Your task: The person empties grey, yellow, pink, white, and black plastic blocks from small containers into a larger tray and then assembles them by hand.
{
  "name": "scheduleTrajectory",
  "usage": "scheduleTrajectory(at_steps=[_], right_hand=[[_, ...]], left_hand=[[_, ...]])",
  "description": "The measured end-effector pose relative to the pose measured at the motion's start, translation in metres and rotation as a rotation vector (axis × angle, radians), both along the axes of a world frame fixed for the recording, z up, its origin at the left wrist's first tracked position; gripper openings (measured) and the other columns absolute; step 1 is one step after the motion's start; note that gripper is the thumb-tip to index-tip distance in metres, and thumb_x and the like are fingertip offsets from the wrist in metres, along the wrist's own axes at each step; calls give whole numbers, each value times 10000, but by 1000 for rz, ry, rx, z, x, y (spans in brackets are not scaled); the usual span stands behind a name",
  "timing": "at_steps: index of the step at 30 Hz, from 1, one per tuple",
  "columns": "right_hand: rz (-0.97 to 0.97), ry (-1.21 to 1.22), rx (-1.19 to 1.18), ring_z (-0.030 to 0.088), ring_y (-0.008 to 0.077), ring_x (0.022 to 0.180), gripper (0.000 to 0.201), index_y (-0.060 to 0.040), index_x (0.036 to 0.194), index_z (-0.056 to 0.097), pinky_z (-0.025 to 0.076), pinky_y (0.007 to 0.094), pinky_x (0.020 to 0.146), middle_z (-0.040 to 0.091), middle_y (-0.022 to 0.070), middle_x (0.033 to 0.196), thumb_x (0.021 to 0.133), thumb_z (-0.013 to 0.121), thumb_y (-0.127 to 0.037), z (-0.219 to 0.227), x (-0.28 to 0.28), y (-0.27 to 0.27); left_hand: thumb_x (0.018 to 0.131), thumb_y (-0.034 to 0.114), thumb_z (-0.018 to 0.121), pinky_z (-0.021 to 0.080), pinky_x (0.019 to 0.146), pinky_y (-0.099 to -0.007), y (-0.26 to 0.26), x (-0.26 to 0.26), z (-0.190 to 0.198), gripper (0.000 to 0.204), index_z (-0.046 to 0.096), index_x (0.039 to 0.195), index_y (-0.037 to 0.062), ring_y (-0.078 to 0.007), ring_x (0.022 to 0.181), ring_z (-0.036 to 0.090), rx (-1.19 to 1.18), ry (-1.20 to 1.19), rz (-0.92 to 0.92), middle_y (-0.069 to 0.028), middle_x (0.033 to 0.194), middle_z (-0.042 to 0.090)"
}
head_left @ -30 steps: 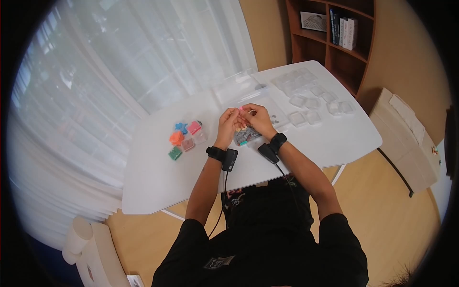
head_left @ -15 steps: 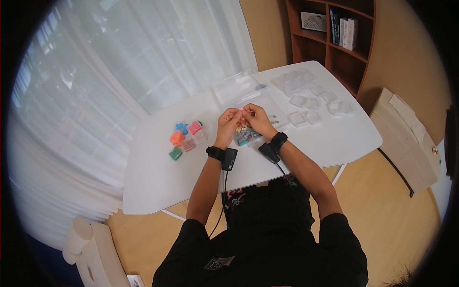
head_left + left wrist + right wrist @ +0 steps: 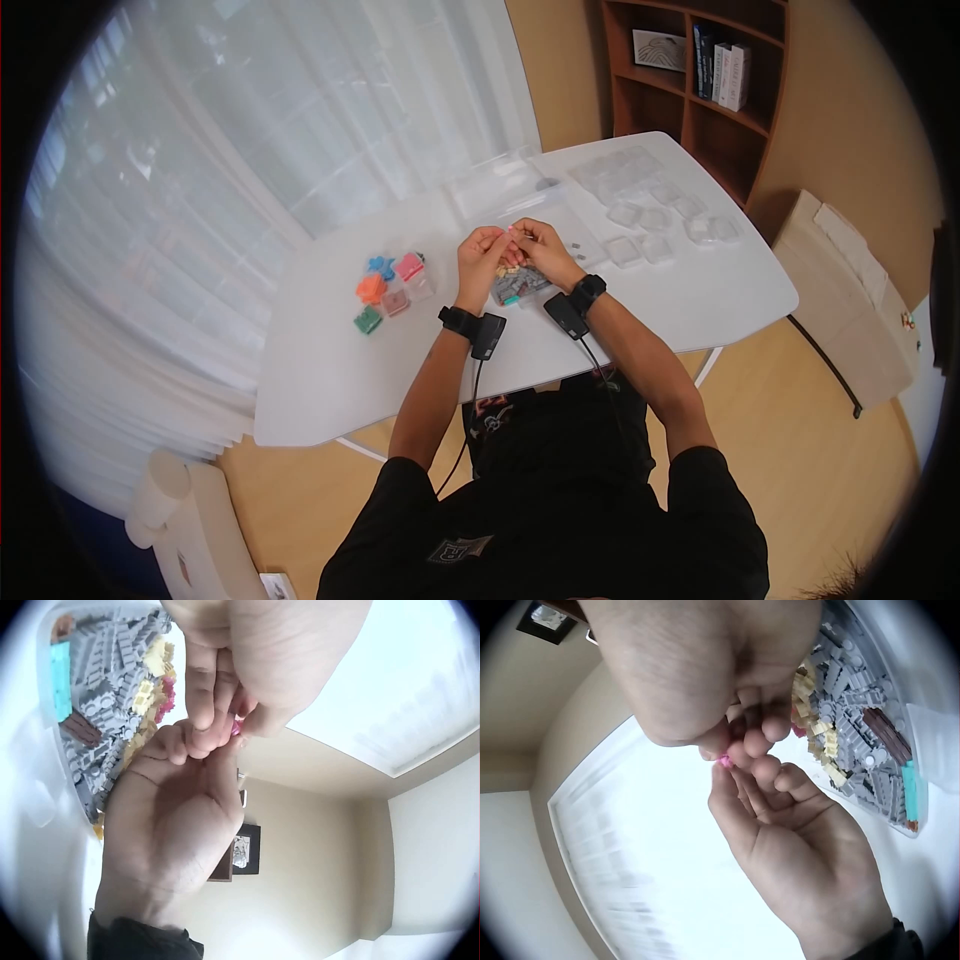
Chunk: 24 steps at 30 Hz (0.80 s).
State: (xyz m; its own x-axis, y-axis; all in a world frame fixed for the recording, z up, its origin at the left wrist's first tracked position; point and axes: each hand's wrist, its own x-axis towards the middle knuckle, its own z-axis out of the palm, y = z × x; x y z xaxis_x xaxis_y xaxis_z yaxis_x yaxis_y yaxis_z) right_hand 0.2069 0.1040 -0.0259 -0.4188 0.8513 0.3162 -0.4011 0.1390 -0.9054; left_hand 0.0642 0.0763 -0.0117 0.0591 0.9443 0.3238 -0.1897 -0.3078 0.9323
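Observation:
Both hands meet fingertip to fingertip over a clear plastic bin. My left hand and right hand pinch a small bright-pink toy brick between thumbs and forefingers. Mostly covered by the fingertips, the pink brick shows only as a sliver in the left wrist view. Below the hands, the bin is heaped with grey building bricks, with cream bricks, a dark brown brick and a turquoise brick among them.
Left on the white table are groups of blue, orange, pink and green bricks, beside a box of brownish-red pieces. Several small clear boxes stand at the right. A curtain hangs behind.
Both hands stay together over the bin with the pink brick between the fingertips. The fingers shift slightly, and less pink shows in the head view now.

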Motion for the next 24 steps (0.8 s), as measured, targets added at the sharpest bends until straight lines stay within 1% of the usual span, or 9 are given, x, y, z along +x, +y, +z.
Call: scheduleTrajectory(at_steps=[7,10,12,14,16,18,20,22,24], right_hand=[[-43,75,-7,511,52,591,142,-20,905,567,405,199,508,553,4,698,945,543,-154,-2,-3,3],[-141,62,-9,533,60,609,128,0,944,586,427,209,510,576,24,721,927,558,-124,-6,-2,9],[-205,38,-4,544,68,616,138,17,974,602,440,214,514,589,38,735,913,565,-101,-7,-1,9],[-440,-162,139,574,104,622,204,36,1044,620,475,233,538,623,89,843,865,530,0,-7,1,9],[-474,-138,159,590,122,635,248,36,1050,629,491,243,553,624,105,906,839,498,34,-12,0,12],[-509,-113,176,607,139,648,298,35,1056,637,506,253,568,625,122,970,814,467,67,-13,0,13],[-454,-67,82,628,153,674,330,30,1033,643,519,267,583,612,138,1054,795,424,92,-12,2,13],[-473,-57,103,625,146,671,302,31,1024,643,516,259,581,620,128,1020,816,429,77,-7,4,9],[-496,-41,119,623,138,668,276,31,1014,643,512,252,579,629,119,986,838,433,63,-6,6,9]], left_hand=[[934,111,540,465,546,-218,5,-5,-3,176,580,1016,-39,-116,600,593,12,-1,21,-93,776,641],[927,111,551,463,545,-217,7,-8,-5,193,584,1050,-33,-119,622,603,51,3,24,-93,847,653],[912,88,558,471,555,-219,7,-11,-2,198,606,1077,-9,-129,691,633,81,158,159,-94,995,654],[901,70,560,476,564,-219,8,-16,0,193,623,1073,8,-135,729,644,117,179,195,-89,1055,642],[891,52,562,481,573,-220,11,-22,-1,195,639,1068,24,-142,768,655,155,202,229,-83,1115,631],[863,7,579,495,553,-214,13,-30,-1,159,660,999,21,-150,793,666,200,192,228,-102,1173,606],[849,0,589,497,555,-230,16,-44,4,153,666,976,33,-166,790,669,215,223,272,-107,1162,612],[834,-8,599,499,558,-246,17,-65,11,150,673,953,46,-181,788,671,233,255,310,-112,1151,618],[780,72,678,512,652,-325,16,-94,14,159,673,939,70,-246,858,651,452,741,686,-142,1109,623]])
